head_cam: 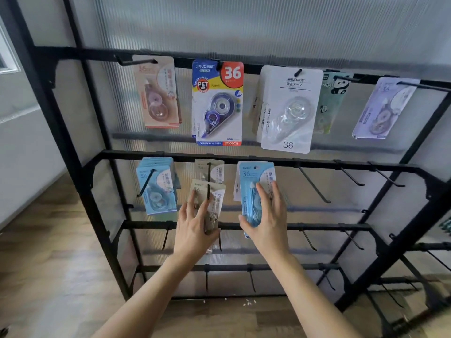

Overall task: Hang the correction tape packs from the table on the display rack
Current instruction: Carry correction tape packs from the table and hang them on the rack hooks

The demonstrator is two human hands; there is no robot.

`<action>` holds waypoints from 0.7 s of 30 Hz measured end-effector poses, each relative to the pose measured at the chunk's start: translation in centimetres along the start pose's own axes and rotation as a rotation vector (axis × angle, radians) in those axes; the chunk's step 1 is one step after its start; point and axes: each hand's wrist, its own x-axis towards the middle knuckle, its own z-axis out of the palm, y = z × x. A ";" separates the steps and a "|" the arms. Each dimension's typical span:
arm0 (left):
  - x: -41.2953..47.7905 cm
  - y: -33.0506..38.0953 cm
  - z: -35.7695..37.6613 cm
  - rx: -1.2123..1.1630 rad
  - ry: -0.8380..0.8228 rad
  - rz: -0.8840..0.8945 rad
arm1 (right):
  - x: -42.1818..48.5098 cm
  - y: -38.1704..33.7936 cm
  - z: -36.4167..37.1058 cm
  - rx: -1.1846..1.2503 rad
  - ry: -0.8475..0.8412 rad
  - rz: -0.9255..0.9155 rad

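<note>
While the left hand grips a beige carded correction tape pack with its fingers spread over the lower left edge, a black hook crosses the pack's top just above the fingertips. The right hand clasps a light blue correction tape pack by its side edges, thumb against fingers, before the black metal display rack. Bare hooks stand free to the right of those fingers.
</note>
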 end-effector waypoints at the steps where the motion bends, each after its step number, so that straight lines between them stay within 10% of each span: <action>1: 0.6 0.0 0.2 0.016 -0.024 -0.017 | 0.1 0.1 0.0 0.005 0.002 -0.006; 21: 8.4 0.4 1.1 0.084 -0.342 -0.196 | -0.2 1.0 0.1 -0.092 -0.089 -0.044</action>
